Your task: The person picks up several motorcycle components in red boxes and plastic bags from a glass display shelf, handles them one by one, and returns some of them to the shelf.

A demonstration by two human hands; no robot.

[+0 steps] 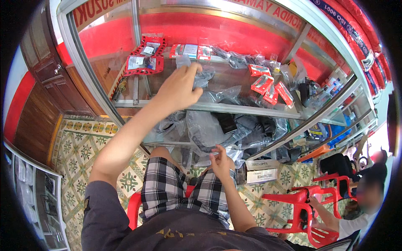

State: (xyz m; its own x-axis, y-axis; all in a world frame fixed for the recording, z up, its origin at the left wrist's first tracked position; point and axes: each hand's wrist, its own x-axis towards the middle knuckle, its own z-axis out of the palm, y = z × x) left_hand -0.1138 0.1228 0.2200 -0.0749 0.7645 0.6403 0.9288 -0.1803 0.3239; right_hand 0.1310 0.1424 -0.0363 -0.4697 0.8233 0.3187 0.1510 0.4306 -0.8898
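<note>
My left hand (180,88) reaches over the upper glass shelf of a display cabinet, back of the hand towards me. A small clear plastic bag (183,61) and a grey bagged part (205,75) lie close to its fingertips. Thumb and index finger are apart; the other fingers are hidden, so any grip is unclear. Above my lap, my right hand (220,163) has bent, spread fingers and nothing visible in them. Just beyond it, a large clear plastic bag (204,130) with dark parts lies on the lower shelf, beside a small black box (226,122).
Red-and-white packets (263,84) and red-edged pouches (145,64) lie on the upper shelf. The cabinet's metal rail (207,108) crosses before me. A white carton (261,175) stands on the tiled floor (128,180). A person (355,224) sits at right near red plastic chairs (298,199).
</note>
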